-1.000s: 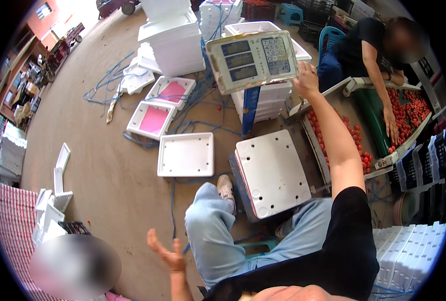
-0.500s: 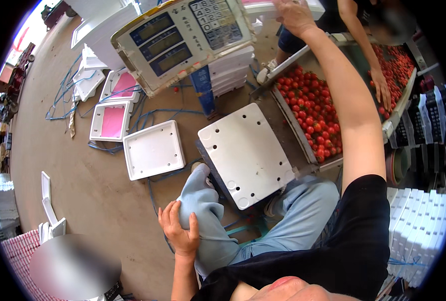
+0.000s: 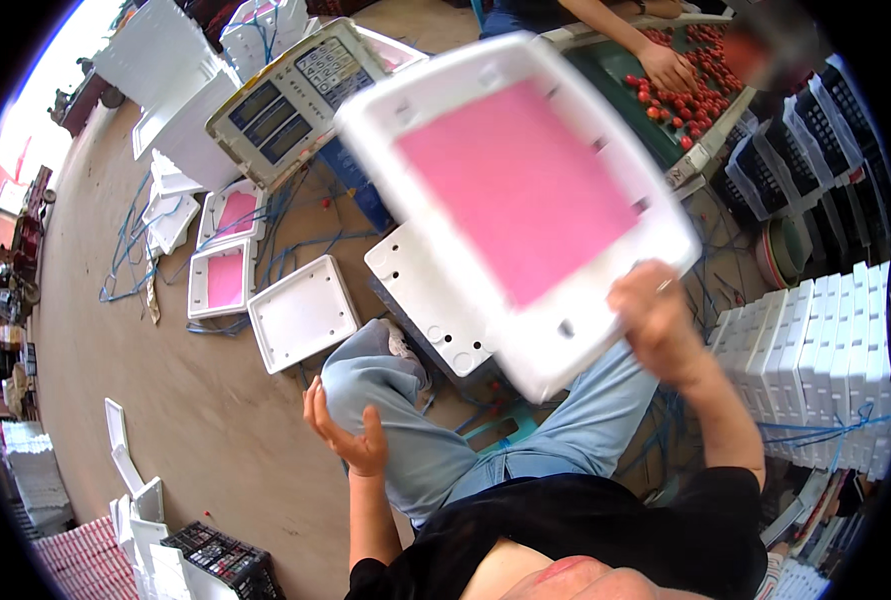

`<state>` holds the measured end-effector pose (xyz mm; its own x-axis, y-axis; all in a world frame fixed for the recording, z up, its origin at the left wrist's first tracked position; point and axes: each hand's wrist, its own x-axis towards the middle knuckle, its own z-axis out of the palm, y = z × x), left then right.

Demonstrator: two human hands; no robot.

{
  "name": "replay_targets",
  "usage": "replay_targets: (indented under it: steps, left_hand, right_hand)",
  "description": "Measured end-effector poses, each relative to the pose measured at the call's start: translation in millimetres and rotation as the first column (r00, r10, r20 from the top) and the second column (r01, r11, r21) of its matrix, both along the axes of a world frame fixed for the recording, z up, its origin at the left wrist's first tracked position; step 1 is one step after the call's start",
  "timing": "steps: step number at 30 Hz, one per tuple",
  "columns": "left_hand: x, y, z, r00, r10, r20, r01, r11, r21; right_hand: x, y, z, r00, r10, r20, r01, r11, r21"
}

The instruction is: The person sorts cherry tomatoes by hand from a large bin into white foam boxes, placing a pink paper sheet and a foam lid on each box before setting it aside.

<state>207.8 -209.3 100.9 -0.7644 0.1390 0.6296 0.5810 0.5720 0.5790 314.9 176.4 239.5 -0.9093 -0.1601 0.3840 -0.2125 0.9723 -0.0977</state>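
My right hand [image 3: 657, 322] grips the near edge of a white foam tray lid with a pink liner [image 3: 517, 195], held tilted in the air above the white scale platform [image 3: 427, 296]. My left hand [image 3: 345, 432] hovers open, palm up, beside my left knee, touching nothing. The scale's display head [image 3: 290, 100] with keypad stands behind the lifted tray.
Another person's hand [image 3: 662, 66] sorts red cherry tomatoes [image 3: 700, 95] in a crate at the top right. Foam trays [image 3: 303, 312], two with pink liners [image 3: 224, 280], lie on the floor to the left. Stacked white foam trays [image 3: 825, 365] stand at my right. Blue straps litter the ground.
My right hand has come down from the far stack carrying a pink-lined foam tray toward me. My left hand has lifted off my knee and opened.
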Motion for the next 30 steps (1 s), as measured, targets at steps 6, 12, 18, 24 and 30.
replay_targets:
  steps: [6, 12, 18, 24, 30]
  left_hand:
    - [25.7, 8.7, -19.8, 0.907, -0.169, 0.386, 0.032, 0.941, 0.336]
    - [-29.8, 38.0, -34.6, 0.907, -0.106, 0.408, 0.217, 0.947, -0.236]
    - [-170.1, 191.5, -8.8, 0.893, -0.417, 0.169, 0.449, 0.809, -0.379]
    - [-277.1, 334.2, -0.7, 0.946, -0.322, -0.03, 0.161, 0.55, -0.82]
    - [-290.7, 348.3, -34.1, 0.979, -0.2, 0.049, 0.133, 0.433, -0.892]
  right_hand:
    - [32.2, -106.3, -145.9, 0.95, 0.283, 0.13, -0.263, 0.952, -0.156]
    - [12.6, -89.9, -255.8, 0.96, 0.21, 0.183, -0.185, 0.972, -0.147]
    - [-11.0, -66.7, -280.5, 0.97, 0.029, 0.243, 0.013, 0.985, -0.17]
    - [-36.8, -55.3, -279.0, 0.968, -0.052, 0.246, 0.106, 0.972, -0.211]
    - [-50.6, -48.8, -294.7, 0.951, -0.112, 0.29, 0.17, 0.968, -0.184]
